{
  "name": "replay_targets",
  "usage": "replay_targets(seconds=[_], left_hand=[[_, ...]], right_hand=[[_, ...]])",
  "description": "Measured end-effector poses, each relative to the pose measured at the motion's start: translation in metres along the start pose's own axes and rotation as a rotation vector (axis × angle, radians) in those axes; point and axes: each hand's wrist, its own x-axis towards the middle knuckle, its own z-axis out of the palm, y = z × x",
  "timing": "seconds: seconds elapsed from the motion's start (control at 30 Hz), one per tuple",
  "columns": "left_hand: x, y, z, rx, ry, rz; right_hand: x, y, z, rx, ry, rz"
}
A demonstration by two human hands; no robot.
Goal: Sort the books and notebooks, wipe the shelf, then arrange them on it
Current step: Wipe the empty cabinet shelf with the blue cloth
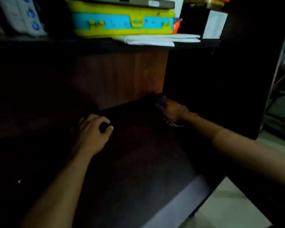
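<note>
At far left, on the upper board, a white packet (21,15) leans in the gloom. Below it the left hand (90,134) rests on the dark shelf (138,162), fingers curled loosely with nothing in them. Above the middle sits a yellow-and-blue case (122,22) with folded white papers (156,40) under its right end. Further right, the right hand (173,111) reaches to the back corner of the shelf, fingers bunched on a cloth (174,123), though it is too dim to see the hold clearly. No books or notebooks show on this shelf, so wiping looks underway; arranging remains.
</note>
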Motion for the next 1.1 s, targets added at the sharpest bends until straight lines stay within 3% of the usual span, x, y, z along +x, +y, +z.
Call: replay_targets(seconds=[0.1, 0.2, 0.47, 0.57, 0.67, 0.73, 0.8, 0.97, 1.1], left_hand=[[0.005, 0.0, 0.002, -0.039, -0.006, 0.03], [0.009, -0.005, 0.006, -0.008, -0.001, 0.014], [0.012, -0.005, 0.008, 0.07, -0.03, 0.01], [0.012, -0.006, 0.009, -0.028, 0.007, -0.027], [0.009, -0.002, 0.003, -0.25, 0.108, -0.16], [0.0, 0.002, -0.004, -0.287, 0.214, -0.15], [-0.013, 0.003, -0.011, -0.263, 0.226, -0.06], [-0.045, -0.007, -0.005, 0.058, -0.221, 0.143], [-0.052, -0.001, -0.009, 0.114, -0.218, 0.129]], right_hand=[[0.025, 0.035, -0.006, -0.122, 0.056, 0.145], [0.049, 0.02, -0.001, -0.202, 0.035, 0.258], [0.078, -0.017, 0.015, -0.066, 0.074, 0.272], [0.039, -0.087, 0.029, -0.01, -0.006, 0.137], [0.001, -0.175, 0.061, -0.06, -0.131, -0.232], [-0.011, -0.198, 0.067, -0.021, -0.144, -0.323], [-0.019, -0.185, 0.054, 0.065, -0.11, -0.236], [-0.041, -0.039, 0.007, 0.014, 0.003, 0.047], [-0.081, 0.045, -0.014, 0.081, 0.131, 0.212]])
